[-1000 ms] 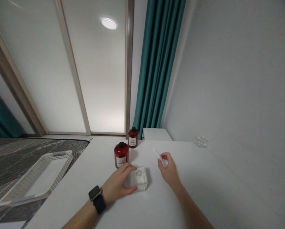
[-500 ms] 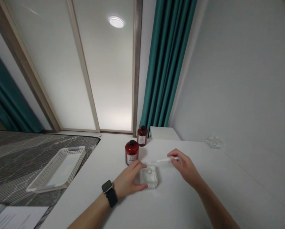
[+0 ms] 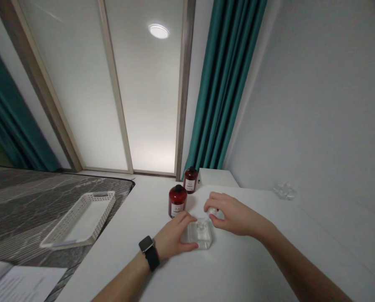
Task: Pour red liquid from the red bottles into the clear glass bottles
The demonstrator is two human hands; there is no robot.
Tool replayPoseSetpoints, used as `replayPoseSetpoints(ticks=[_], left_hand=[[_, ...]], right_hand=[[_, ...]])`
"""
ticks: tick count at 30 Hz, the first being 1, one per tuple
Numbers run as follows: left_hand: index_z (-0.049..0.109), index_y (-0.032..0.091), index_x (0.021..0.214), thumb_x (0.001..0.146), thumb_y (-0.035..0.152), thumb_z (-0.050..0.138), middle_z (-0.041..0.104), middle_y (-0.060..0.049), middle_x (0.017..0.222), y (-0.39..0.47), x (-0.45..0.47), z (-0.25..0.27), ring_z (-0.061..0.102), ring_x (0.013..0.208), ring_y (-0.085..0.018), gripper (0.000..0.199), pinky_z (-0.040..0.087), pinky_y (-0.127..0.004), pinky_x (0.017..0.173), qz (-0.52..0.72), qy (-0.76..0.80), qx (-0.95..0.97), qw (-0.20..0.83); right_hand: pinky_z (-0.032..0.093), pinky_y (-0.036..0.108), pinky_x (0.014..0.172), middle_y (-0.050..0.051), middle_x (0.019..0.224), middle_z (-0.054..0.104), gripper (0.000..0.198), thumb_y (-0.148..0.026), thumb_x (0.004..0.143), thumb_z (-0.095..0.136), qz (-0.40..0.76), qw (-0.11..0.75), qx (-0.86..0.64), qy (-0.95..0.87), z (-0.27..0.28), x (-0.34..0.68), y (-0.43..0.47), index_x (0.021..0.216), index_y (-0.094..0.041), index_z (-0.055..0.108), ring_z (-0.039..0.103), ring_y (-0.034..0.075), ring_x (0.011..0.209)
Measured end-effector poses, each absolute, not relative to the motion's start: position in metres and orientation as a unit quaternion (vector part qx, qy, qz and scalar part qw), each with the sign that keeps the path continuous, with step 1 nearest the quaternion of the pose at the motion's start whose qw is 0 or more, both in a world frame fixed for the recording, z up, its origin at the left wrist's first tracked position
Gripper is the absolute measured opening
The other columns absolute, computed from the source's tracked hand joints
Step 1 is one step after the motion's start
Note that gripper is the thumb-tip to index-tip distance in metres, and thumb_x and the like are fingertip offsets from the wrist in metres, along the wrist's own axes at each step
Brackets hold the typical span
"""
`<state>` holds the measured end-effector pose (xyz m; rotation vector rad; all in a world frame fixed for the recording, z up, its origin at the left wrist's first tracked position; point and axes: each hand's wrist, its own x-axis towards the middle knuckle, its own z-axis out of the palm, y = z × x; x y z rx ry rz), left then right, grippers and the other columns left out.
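A clear, square glass bottle (image 3: 200, 237) with a round neck stands on the white table. My left hand (image 3: 176, 239), with a dark watch on the wrist, grips its left side between thumb and fingers. Above and right of the neck, my right hand (image 3: 228, 213) pinches a white slender piece (image 3: 212, 211). Only its whitish upper end shows clearly, and its thin part seems to point down at the neck. Whether it is inside the neck I cannot tell. A dark red bottle (image 3: 177, 200) with a black cap stands just behind my left hand.
A second red bottle (image 3: 190, 180) stands farther back, near a white box (image 3: 218, 178). Crumpled clear plastic (image 3: 284, 191) lies by the wall. To the left, a white perforated basket (image 3: 80, 220) and an open book (image 3: 24, 285) rest on a grey, patterned surface.
My right hand has moved left to the glass bottle's neck, turning the white piece from lying level to pointing down. My left hand keeps its grip. The view has shifted slightly.
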<state>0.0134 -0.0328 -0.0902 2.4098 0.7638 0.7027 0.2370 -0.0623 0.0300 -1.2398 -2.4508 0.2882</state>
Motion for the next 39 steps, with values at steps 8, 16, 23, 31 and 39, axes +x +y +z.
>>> replayPoseSetpoints(ticks=[8, 16, 23, 31, 39], left_hand=[[0.039, 0.019, 0.133, 0.072, 0.025, 0.081, 0.053, -0.012, 0.123, -0.032, 0.014, -0.099, 0.054, 0.114, -0.031, 0.074, 0.047, -0.047, 0.099, 0.281, 0.283, 0.876, 0.272], [0.044, 0.019, 0.124, 0.072, 0.025, 0.079, 0.054, -0.011, 0.118, -0.032, 0.014, -0.099, 0.055, 0.111, -0.030, 0.063, 0.047, -0.046, 0.097, 0.284, 0.280, 0.874, 0.279], [0.046, 0.020, 0.124, 0.073, 0.027, 0.078, 0.055, -0.011, 0.117, -0.031, 0.013, -0.099, 0.056, 0.110, -0.030, 0.061, 0.047, -0.045, 0.096, 0.281, 0.277, 0.875, 0.278], [0.046, 0.020, 0.124, 0.072, 0.026, 0.078, 0.055, -0.010, 0.118, -0.031, 0.015, -0.102, 0.056, 0.108, -0.029, 0.061, 0.047, -0.044, 0.096, 0.284, 0.286, 0.875, 0.269], [0.047, 0.019, 0.121, 0.072, 0.026, 0.078, 0.056, -0.011, 0.116, -0.031, 0.015, -0.098, 0.056, 0.107, -0.029, 0.059, 0.047, -0.045, 0.095, 0.277, 0.287, 0.874, 0.278]], right_hand=[[0.046, 0.039, 0.095, 0.005, 0.114, 0.067, 0.045, -0.015, 0.079, 0.059, 0.194, 0.280, -0.450, -0.826, -0.012, 0.231, -0.063, 0.123, -0.025, 0.059, 0.061, 0.023, 0.105], [0.050, 0.037, 0.092, 0.005, 0.102, 0.065, 0.047, -0.023, 0.079, 0.063, 0.231, 0.441, -0.493, -0.713, -0.080, 0.225, -0.067, 0.126, -0.022, 0.055, 0.063, 0.022, 0.097], [0.051, 0.036, 0.091, 0.004, 0.098, 0.064, 0.050, -0.023, 0.077, 0.064, 0.218, 0.492, -0.492, -0.684, -0.099, 0.213, -0.073, 0.127, -0.024, 0.055, 0.062, 0.022, 0.094], [0.046, 0.042, 0.101, 0.009, 0.119, 0.061, 0.065, -0.020, 0.080, 0.065, 0.287, 0.514, -0.477, -0.652, -0.117, 0.217, -0.075, 0.140, -0.025, 0.040, 0.060, 0.024, 0.110], [0.048, 0.042, 0.099, 0.007, 0.112, 0.063, 0.067, -0.019, 0.079, 0.064, 0.299, 0.525, -0.455, -0.655, -0.114, 0.214, -0.078, 0.140, -0.025, 0.039, 0.063, 0.023, 0.106]])
